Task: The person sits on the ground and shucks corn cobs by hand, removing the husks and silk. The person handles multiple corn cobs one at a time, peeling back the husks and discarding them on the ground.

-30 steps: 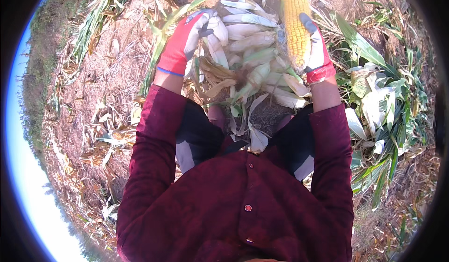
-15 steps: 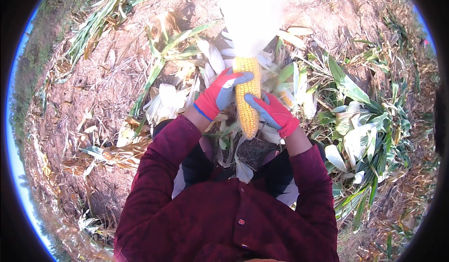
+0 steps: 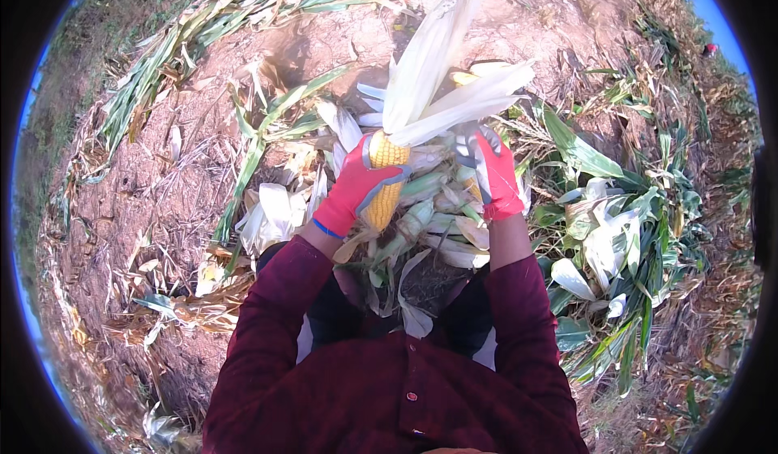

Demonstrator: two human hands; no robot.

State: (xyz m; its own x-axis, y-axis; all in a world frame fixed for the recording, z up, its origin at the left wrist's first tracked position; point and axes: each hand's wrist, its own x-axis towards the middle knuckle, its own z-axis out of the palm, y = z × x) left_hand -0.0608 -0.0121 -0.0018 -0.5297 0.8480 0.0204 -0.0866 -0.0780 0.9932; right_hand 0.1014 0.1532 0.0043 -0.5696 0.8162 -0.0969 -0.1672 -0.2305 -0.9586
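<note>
My left hand (image 3: 362,180), in a red and grey glove, is wrapped round an ear of corn (image 3: 381,203) with bare yellow kernels. Pale husk leaves (image 3: 433,65) still hang from the ear's far end; they spread away from me and to the right. To the right of the ear, apart from its kernels, is my right hand (image 3: 496,170), gloved the same way. Its fingers are curled in just below the right-hand husk leaf (image 3: 478,112); whether anything is between them cannot be made out. Beneath both hands lies a heap of husks (image 3: 417,219).
Another yellow ear (image 3: 463,78) lies partly behind the husk leaves. White husks (image 3: 275,215) rest on the left, and green stalks and leaves (image 3: 640,235) pile up on the right. A row of cut stalks (image 3: 194,40) crosses the dry soil at the far left.
My right hand has let go of the kernels and moved right. My left hand has drawn the ear slightly left and toward me. The glare-washed husk now shows as spread leaves.
</note>
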